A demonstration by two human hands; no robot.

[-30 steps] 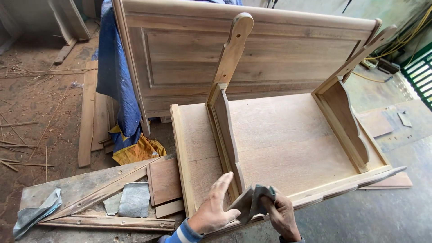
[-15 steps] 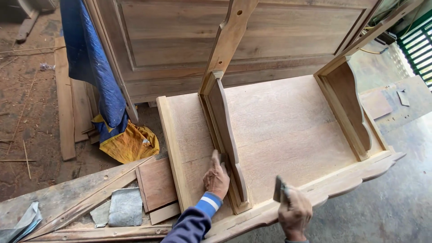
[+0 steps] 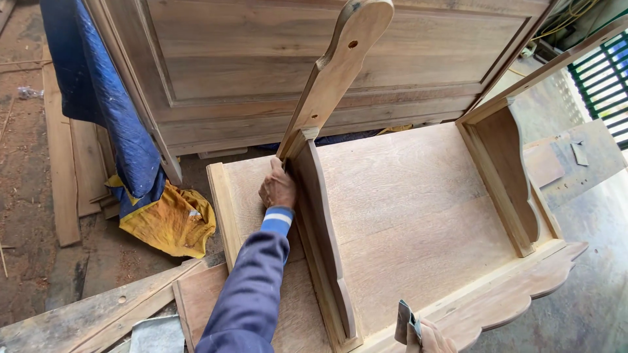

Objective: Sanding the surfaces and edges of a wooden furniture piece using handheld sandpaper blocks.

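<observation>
Workshop floor, left hand [image 3: 277, 188] on wooden partition [image 3: 320, 216]

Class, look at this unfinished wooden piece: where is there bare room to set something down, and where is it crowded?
The wide wooden panel between the upright divider and the right side bracket lies bare. The narrow strip left of the divider is taken up by the left hand. The front scalloped rail is bare except near the right hand, which holds folded sandpaper.

Pale tan bare-wood furniture piece [image 3: 405, 196] with visible grain. Dark navy sleeve [image 3: 252, 294] with a bright blue cuff [image 3: 277, 221] carrying one white stripe. Royal blue cloth [image 3: 104, 98] over a mustard-yellow cloth [image 3: 167, 222]. Grey folded sandpaper [image 3: 404, 321].
</observation>
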